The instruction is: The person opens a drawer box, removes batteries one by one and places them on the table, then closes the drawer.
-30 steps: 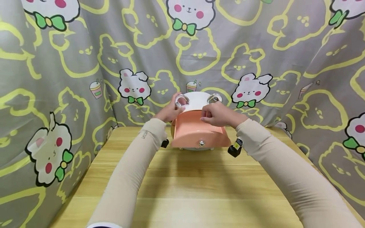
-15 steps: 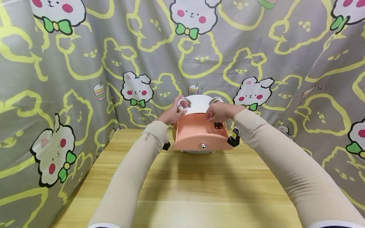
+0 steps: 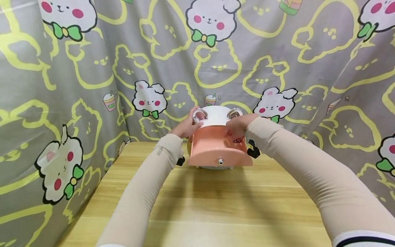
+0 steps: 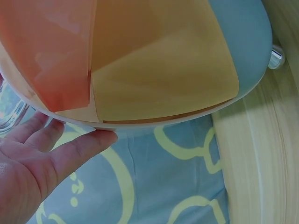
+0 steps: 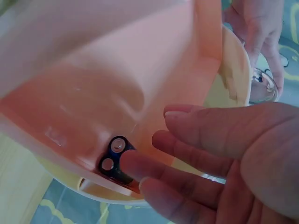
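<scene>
A round drawer box with a white top [image 3: 215, 114] and a pulled-out coral drawer [image 3: 219, 156] stands on the table. My left hand [image 3: 187, 126] holds the box's left side near a silver ring [image 3: 199, 116], its fingers against the rim in the left wrist view. Two dark batteries [image 5: 109, 164] lie together in a corner of the drawer. Over that corner reaches my right hand [image 3: 238, 126], fingers spread and thumb apart; one finger overlaps the batteries in the right wrist view. Whether it touches them I cannot tell. In the head view the hand hides most of them.
Beneath the coral drawer, a yellow drawer [image 4: 173, 79] and a blue base [image 4: 254, 42] show in the left wrist view. The box stands on a wooden table [image 3: 203, 206] near its far edge. Patterned curtains [image 3: 172, 51] hang behind and at both sides.
My right hand has gone from above the drawer down into its right side. The batteries came into view there, then were mostly covered by the hand. The left hand stays on the box.
</scene>
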A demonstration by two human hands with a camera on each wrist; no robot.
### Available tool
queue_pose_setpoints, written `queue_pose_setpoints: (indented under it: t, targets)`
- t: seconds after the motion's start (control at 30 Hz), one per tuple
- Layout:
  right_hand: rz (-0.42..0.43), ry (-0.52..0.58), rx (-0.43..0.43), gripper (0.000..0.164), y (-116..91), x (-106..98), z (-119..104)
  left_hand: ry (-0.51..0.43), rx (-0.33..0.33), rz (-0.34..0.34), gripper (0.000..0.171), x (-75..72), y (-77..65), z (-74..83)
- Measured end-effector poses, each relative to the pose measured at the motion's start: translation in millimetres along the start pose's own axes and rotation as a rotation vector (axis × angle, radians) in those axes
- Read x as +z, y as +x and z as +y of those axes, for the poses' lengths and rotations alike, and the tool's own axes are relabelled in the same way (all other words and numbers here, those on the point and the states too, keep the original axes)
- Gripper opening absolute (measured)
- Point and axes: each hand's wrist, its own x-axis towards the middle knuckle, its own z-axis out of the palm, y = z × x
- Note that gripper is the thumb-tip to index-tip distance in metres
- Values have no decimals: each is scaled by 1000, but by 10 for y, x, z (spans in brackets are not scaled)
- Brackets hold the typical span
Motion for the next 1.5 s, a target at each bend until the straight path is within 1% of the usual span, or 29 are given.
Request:
queue_pose_setpoints:
  t: [0.03,0.07,0.17,0.2,0.23,0.3,0.4,0.5,0.6,0.73,0.8,0.87,0.93,0.97,1.03,1.17,1.23,1.33,1.4,1.43,1.47,1.5]
  targets:
    - [23,-66,8,23,-48,-2,-52,8,5,3,73,2,-2,5]
    - [13,-86,23,20,-93,-6,-104,11,10,4,72,3,0,4]
    - [-31,-49,99,10,-162,-34,-192,10,25,11,72,1,8,8]
    - [-46,-33,129,13,-173,-44,-209,12,25,11,72,-1,9,9]
    - [-66,-17,163,20,-178,-62,-227,11,26,11,72,-3,10,9]
    - [-93,2,198,31,-171,-78,-234,12,26,9,72,-4,11,11]
    - [-128,43,235,42,-148,-84,-223,17,20,3,72,-1,10,15]
    - [-157,67,255,48,-123,-71,-217,21,11,-4,73,10,11,13]
    - [-170,27,269,57,-99,-53,-219,22,10,-4,73,19,16,11]
    - [-160,-62,297,58,-58,-25,-243,2,16,-2,73,18,19,3]
    - [-165,-89,298,54,-24,-6,-259,1,14,-1,73,13,14,-9]
    - [-165,-117,291,45,8,10,-279,-3,14,1,73,7,9,-23]
    - [-159,-116,302,37,33,25,-295,3,19,6,74,-2,-5,-29]
    - [-147,-95,320,31,40,32,-298,6,25,8,73,-6,-9,-30]
    - [-110,-40,368,26,42,43,-301,9,38,11,73,-8,-15,-31]
    - [-69,81,424,30,24,62,-295,19,55,8,74,-5,-10,-30]
    - [-72,81,420,32,11,60,-299,16,54,8,74,-4,-5,-28]
    - [-78,74,391,32,-12,57,-298,11,52,9,74,-5,0,-23]
    - [-55,104,388,31,-34,65,-295,3,53,7,75,-8,6,-21]
    - [-44,130,386,28,-42,74,-291,5,52,7,75,-9,9,-23]
    - [-36,129,371,26,-48,84,-287,6,51,5,75,-12,13,-25]
    - [-25,171,374,20,-54,95,-286,5,51,3,75,-14,15,-27]
